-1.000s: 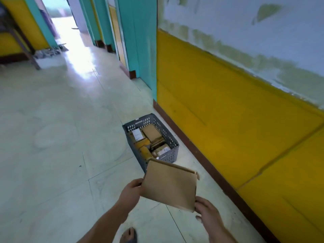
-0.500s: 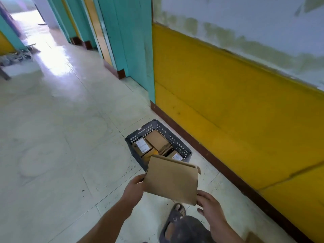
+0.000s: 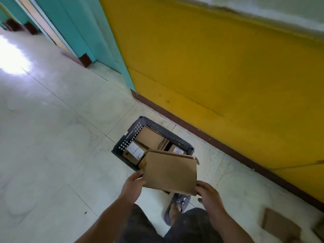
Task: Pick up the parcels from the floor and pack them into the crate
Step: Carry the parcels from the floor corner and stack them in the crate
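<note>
I hold a flat brown cardboard parcel [image 3: 171,171] in both hands, tilted, just in front of and partly above the near end of the crate. My left hand [image 3: 132,184] grips its lower left edge and my right hand [image 3: 209,192] grips its lower right corner. The grey perforated plastic crate [image 3: 130,135] sits on the floor close to the wall, holding several brown parcels [image 3: 151,137], two with white labels. The held parcel hides the crate's near end.
A yellow wall [image 3: 219,71] with a dark skirting runs along the right. A teal door frame [image 3: 84,32] stands behind the crate. Another brown parcel [image 3: 280,225] lies on the pale tiled floor [image 3: 52,137] at lower right. My sandalled foot [image 3: 177,207] is below the parcel.
I have come closer to the crate, and the view has tipped downward. The parcel stays held in both hands and now overlaps the crate's near end. A floor parcel has appeared at lower right.
</note>
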`<state>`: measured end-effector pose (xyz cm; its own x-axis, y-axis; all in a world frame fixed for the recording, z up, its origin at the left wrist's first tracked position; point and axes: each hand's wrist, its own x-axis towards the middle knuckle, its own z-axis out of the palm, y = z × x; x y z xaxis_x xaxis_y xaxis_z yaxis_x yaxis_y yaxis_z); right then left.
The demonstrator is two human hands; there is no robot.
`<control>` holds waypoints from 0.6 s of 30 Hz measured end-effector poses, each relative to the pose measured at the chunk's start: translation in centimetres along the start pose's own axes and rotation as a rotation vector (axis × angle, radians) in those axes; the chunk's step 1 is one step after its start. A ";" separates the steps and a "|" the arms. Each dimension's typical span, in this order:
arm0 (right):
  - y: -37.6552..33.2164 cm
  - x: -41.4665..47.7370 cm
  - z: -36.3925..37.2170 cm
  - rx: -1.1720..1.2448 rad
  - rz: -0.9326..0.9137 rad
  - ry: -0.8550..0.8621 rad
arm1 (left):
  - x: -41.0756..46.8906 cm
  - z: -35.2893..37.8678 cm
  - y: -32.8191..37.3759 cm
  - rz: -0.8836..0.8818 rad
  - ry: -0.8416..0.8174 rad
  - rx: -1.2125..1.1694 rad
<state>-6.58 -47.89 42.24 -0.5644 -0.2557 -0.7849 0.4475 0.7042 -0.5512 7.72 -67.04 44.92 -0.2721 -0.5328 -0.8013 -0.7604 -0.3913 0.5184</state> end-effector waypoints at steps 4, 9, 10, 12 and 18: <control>-1.6 3.2 1.2 0.037 0.085 0.040 | 5.4 0.3 0.8 -0.066 -0.031 0.109; -1.5 7.5 4.7 0.029 0.172 0.092 | 12.7 0.3 0.7 -0.132 -0.100 0.221; -1.3 8.4 5.8 0.040 0.186 0.104 | 14.0 0.3 0.8 -0.130 -0.111 0.194; -0.9 10.0 8.1 0.062 0.235 0.124 | 17.1 0.1 0.6 -0.134 -0.114 0.130; -1.0 15.6 13.9 0.221 0.408 0.218 | 27.4 -0.1 -0.9 -0.127 -0.122 0.171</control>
<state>-6.17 -61.83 26.58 -0.4340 0.1717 -0.8844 0.7844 0.5548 -0.2772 1.05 -81.38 22.54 -0.2297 -0.3888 -0.8922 -0.8787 -0.3113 0.3619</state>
